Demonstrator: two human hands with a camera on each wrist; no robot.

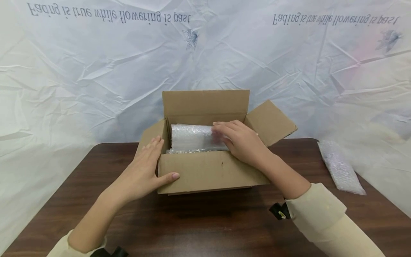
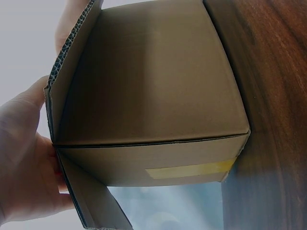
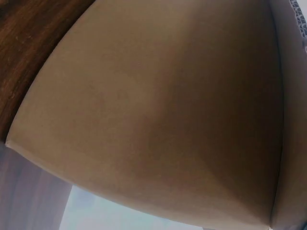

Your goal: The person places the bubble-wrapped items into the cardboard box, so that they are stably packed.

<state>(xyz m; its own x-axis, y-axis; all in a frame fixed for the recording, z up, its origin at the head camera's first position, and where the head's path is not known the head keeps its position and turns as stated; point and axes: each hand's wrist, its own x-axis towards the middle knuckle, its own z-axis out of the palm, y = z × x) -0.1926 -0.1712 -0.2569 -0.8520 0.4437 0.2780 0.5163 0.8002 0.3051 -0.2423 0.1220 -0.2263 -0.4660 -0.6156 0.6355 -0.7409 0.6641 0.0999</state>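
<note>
An open cardboard box point(image 1: 205, 171) stands on the table with its flaps spread. Inside lies a bubble-wrapped package point(image 1: 191, 137), clear and whitish; its contents cannot be made out. My left hand point(image 1: 141, 171) rests at the box's front left corner, fingers straight along the left flap point(image 1: 151, 134) and thumb on the front flap. The left wrist view shows that hand point(image 2: 24, 158) against the flaps' edges. My right hand point(image 1: 244, 142) reaches over the front right side, its extended fingers touching the package's right end. In the right wrist view, the box's side point(image 3: 144, 110) fills the picture, without the hand.
Another bubble-wrapped piece point(image 1: 341, 167) lies near the right edge of the dark wooden table point(image 1: 205, 228). Behind the table hangs a creased white sheet point(image 1: 128, 71) with printed lettering. Yellowish tape point(image 2: 192, 169) crosses a lower part of the box.
</note>
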